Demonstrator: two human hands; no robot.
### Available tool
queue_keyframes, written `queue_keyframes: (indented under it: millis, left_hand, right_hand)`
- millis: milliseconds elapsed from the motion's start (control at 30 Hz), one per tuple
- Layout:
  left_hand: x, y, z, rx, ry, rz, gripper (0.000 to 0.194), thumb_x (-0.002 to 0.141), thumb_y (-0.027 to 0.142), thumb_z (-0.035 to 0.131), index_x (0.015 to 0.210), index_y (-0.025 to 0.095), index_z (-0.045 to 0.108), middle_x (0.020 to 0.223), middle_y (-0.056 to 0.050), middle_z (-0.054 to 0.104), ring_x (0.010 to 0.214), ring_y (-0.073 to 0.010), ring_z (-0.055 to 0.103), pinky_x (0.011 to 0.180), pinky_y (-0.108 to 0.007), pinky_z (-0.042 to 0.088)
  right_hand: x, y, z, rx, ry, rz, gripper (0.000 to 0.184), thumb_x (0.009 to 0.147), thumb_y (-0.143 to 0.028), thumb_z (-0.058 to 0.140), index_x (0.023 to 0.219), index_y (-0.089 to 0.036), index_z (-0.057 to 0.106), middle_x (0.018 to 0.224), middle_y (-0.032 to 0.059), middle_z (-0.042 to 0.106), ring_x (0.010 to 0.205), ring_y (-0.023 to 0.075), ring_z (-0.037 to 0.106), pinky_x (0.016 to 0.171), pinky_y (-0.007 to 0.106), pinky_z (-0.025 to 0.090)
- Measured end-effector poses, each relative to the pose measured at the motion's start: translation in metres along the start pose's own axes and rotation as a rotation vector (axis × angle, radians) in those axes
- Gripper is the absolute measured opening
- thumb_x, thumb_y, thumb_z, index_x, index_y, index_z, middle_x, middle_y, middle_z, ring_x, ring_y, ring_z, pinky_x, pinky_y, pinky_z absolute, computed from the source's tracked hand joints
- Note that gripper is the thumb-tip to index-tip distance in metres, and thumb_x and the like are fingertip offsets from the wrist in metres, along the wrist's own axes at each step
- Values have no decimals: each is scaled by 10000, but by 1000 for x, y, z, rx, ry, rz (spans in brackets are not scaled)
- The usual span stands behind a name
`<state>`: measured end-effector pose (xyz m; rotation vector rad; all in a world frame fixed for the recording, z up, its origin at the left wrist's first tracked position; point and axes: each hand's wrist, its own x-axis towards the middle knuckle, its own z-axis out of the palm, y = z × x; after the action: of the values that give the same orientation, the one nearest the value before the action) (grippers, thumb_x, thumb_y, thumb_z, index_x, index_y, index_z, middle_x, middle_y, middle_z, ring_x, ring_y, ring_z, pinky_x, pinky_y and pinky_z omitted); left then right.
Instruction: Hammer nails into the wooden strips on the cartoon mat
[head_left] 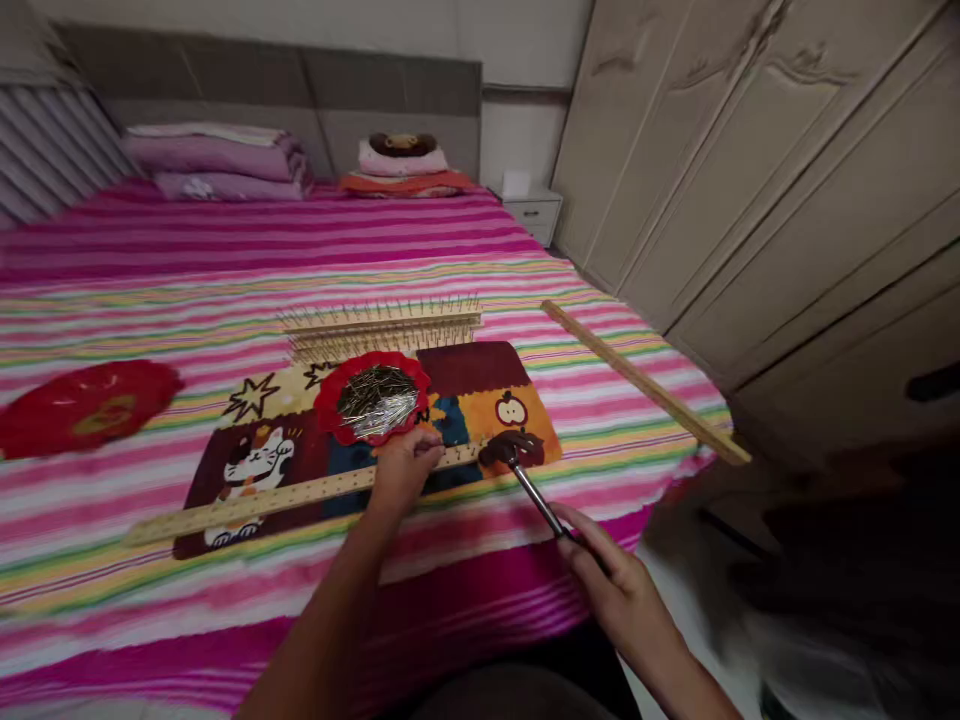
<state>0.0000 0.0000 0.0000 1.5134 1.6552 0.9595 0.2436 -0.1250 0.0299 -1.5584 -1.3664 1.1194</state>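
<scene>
The right hand [622, 590] is closed around the steel shaft of a hammer [538, 500], its dark head resting at the far end of a wooden strip [300, 488]. The left hand [405, 470] curls tightly down on that strip, which lies across a patchwork mat [495, 410] printed with a cat. Just beyond the left hand sits a red scalloped dish [326, 405] heaped with nails. Behind the mat, a nail-studded board [382, 335] bristles upright, and a bare wooden lath [645, 380] lies to the right on the striped bed [225, 280].
</scene>
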Motion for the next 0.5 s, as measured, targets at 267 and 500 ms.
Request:
queue_keyframes:
  millis: [267,500]
  left_hand:
    - [-2,-7,1,137,9,59,93,674,273,574,687,202,631,632,23,608,616,-126,551,606,-240,397]
    - [-6,-6,3,188,33,89,87,694,246,568,702,199,641,636,26,582,612,-114,531,605,-225,380]
  right_hand:
    - [3,-1,3,-21,12,-45,403,798,-374,545,1158,-216,628,1125,51,673,1073,233,597,940,342,445]
    - [20,-28,13,-116,-17,-217,370,837,-290,486,1175,-205,610,1089,49,687,1022,210,626,885,313,488]
